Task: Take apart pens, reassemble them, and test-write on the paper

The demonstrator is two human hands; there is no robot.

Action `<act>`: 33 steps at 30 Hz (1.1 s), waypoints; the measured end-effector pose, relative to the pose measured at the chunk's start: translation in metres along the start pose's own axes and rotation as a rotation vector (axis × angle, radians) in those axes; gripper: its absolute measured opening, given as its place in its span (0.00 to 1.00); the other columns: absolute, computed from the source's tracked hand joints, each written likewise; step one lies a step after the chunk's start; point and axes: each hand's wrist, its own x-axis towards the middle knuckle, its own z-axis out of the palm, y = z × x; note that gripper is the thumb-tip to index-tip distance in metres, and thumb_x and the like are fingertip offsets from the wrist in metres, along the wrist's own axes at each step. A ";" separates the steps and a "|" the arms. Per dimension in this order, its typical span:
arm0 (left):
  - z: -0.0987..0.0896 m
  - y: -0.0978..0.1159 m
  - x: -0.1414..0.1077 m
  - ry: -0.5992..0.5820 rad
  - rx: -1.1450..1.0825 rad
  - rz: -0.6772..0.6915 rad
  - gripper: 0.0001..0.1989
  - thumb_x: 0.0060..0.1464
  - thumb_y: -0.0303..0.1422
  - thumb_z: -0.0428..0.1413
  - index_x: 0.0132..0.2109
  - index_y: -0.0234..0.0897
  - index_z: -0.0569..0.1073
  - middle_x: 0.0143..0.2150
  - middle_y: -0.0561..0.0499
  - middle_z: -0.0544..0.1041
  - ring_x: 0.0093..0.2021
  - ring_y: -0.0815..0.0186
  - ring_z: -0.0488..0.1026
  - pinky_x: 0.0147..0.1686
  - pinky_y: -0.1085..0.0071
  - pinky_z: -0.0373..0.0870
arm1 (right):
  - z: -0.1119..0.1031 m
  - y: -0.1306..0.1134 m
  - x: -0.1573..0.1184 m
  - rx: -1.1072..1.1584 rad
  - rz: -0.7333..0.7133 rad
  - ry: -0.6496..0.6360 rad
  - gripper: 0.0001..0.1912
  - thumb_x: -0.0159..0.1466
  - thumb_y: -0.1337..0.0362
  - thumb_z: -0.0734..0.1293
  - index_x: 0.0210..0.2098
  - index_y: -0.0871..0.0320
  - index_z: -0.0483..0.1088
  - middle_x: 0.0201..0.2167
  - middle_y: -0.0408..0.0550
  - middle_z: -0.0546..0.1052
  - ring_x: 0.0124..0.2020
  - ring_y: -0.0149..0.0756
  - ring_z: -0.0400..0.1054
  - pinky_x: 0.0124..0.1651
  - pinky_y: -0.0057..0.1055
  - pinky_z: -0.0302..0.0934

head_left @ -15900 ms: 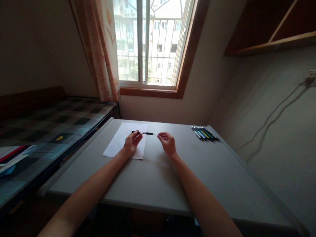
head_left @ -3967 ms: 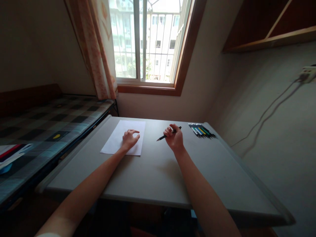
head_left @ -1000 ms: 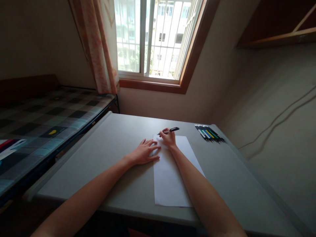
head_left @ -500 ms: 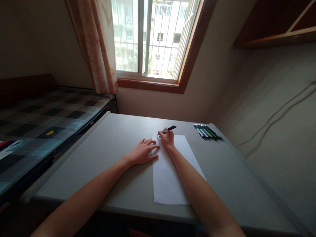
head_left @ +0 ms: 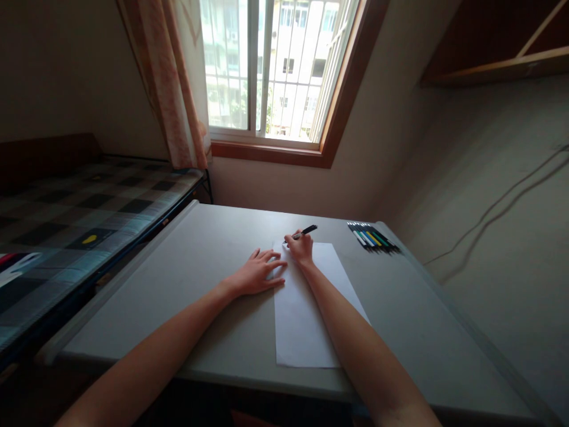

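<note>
A white sheet of paper (head_left: 297, 332) lies lengthwise on the pale table (head_left: 178, 284). My right hand (head_left: 302, 248) rests on its far end, fingers closed round a black pen (head_left: 310, 229). The pen slants, with its upper end up to the right and its tip at the paper's far left corner, partly hidden by my fingers. Flat beside it, my left hand (head_left: 256, 273) has its fingers spread, the fingertips over the paper's left edge. Any marks on the sheet are too small to make out.
A row of several pens with coloured barrels (head_left: 373, 238) lies at the table's far right. A bed with a checked mattress (head_left: 133, 204) stands left of the table, with a curtain (head_left: 173, 89) and a barred window (head_left: 284, 71) behind. A cable (head_left: 489, 207) runs along the right wall.
</note>
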 end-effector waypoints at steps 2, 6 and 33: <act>0.001 0.000 0.000 -0.002 0.001 -0.004 0.24 0.55 0.49 0.47 0.57 0.48 0.64 0.57 0.46 0.63 0.60 0.58 0.57 0.61 0.50 0.43 | 0.000 0.000 0.000 -0.007 -0.010 0.000 0.05 0.49 0.62 0.61 0.20 0.56 0.63 0.14 0.44 0.71 0.22 0.36 0.69 0.29 0.27 0.57; 0.002 -0.001 0.001 -0.001 0.008 -0.008 0.24 0.55 0.49 0.48 0.57 0.48 0.64 0.57 0.46 0.63 0.59 0.57 0.57 0.60 0.49 0.43 | 0.001 0.000 0.000 -0.003 -0.023 -0.013 0.05 0.50 0.62 0.61 0.20 0.56 0.63 0.15 0.44 0.71 0.22 0.35 0.69 0.29 0.27 0.57; 0.000 -0.001 0.000 -0.011 -0.007 -0.011 0.24 0.55 0.49 0.48 0.57 0.48 0.64 0.57 0.47 0.63 0.60 0.57 0.57 0.61 0.51 0.43 | 0.001 0.000 0.000 -0.004 -0.014 0.005 0.06 0.49 0.62 0.61 0.20 0.56 0.62 0.16 0.43 0.70 0.22 0.35 0.67 0.27 0.27 0.56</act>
